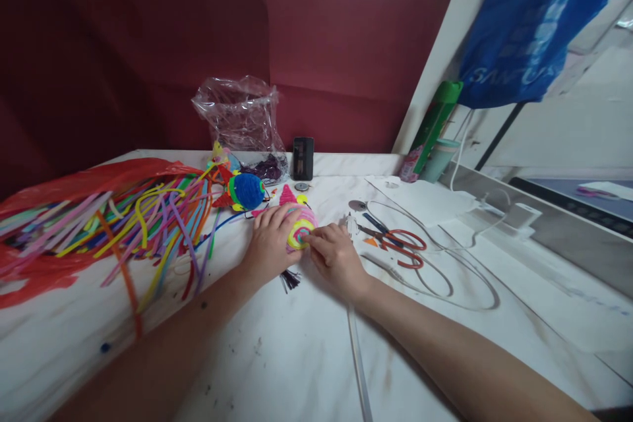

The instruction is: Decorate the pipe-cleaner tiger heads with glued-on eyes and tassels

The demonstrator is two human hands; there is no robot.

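Head view, mid-table: the pink-and-yellow coiled piece [300, 235] sits between the two hands — the left hand [270, 237] curled over its left side and holding it, the right hand [341, 257] with fingers bent and a fingertip against its face; whether finger and thumb pinch anything, I cannot tell. Coils could lift or skew if the left hold slackened or the fingertip pushed unevenly. A careless reach right might meet the red-handled scissors [403, 241] or snag the pale cable [489, 287] looped about them. Leftward, a sleeveless forearm could drag the loose fuzzy stems [163, 211], and the blue ball figure [246, 190] stands close enough to be knocked. Open room lies near, on bare tabletop [277, 356] between the forearms — its near edge is out of view; the phone [303, 158] and wall bound the far side.
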